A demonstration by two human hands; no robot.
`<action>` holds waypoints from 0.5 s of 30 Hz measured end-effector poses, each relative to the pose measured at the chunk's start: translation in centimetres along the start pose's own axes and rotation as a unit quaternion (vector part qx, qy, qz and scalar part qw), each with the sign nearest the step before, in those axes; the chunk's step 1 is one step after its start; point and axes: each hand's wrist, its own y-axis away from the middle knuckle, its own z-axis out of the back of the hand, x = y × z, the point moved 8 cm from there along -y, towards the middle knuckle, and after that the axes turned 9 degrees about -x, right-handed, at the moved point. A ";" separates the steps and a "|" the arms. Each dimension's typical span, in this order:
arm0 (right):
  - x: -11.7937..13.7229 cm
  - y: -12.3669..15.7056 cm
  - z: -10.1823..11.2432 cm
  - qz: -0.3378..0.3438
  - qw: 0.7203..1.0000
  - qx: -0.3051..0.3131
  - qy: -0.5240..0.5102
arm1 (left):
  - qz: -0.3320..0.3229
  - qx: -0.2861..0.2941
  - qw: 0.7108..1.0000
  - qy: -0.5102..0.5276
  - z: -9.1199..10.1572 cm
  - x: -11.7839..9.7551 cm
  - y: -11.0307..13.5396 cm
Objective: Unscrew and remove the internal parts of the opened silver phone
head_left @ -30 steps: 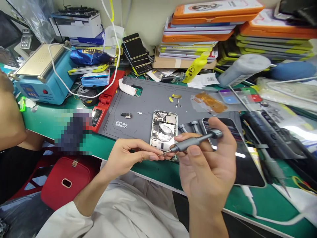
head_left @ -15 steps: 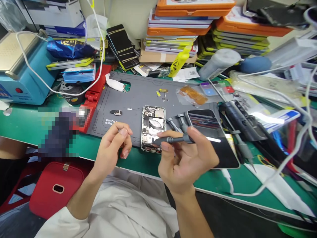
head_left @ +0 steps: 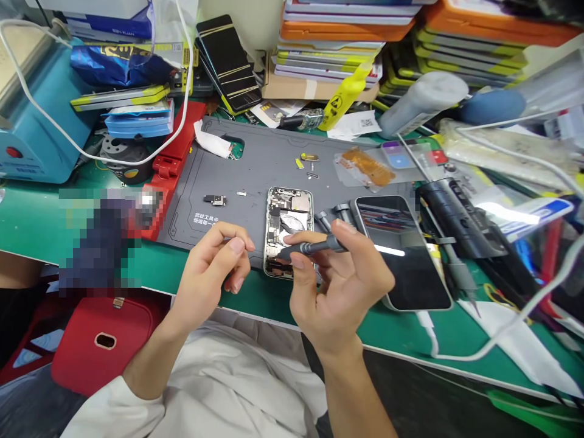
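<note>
A grey screwdriver [head_left: 314, 246] is held between the thumb and fingers of my right hand [head_left: 340, 280]. Its tip points left over the lower part of an opened phone [head_left: 287, 222], whose inner boards and connectors show; whether the tip touches is hard to see. To the left of this phone hovers my left hand [head_left: 219, 264], fingers curled in loosely and nothing visible in them. Beneath the phone lies a grey work mat [head_left: 246, 164]. A small camera-like part [head_left: 215, 200] and a tiny metal piece [head_left: 241, 194] rest on it. Two more screwdriver handles [head_left: 323, 220] lie right of the phone.
A second phone [head_left: 406, 274], screen up with a white cable [head_left: 426, 325], lies at right. Nearby are a dark cylindrical tool [head_left: 460, 219] and a pen-like tool [head_left: 460, 277]. Stacked cases [head_left: 328, 58] and a yellow bottle [head_left: 344, 100] stand behind. A blue machine [head_left: 43, 134] stands left.
The view has shifted, so the bench things sit farther apart in the picture. My right hand still holds the screwdriver over the opened phone; my left thumb and forefinger have parted slightly.
</note>
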 end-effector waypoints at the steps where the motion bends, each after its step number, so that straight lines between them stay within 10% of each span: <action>1: 0.1 0.0 0.0 0.008 1.000 0.003 0.011 | 0.000 0.000 1.000 0.000 0.0 0.0 0.0; 9: 1.7 -0.2 1.3 0.095 0.990 -0.038 0.095 | -0.022 -0.001 1.000 -0.021 0.0 -0.1 0.1; 15: 2.4 -1.0 0.5 0.101 0.992 -0.015 0.080 | -0.219 -0.012 0.940 -0.262 -1.3 -2.2 0.9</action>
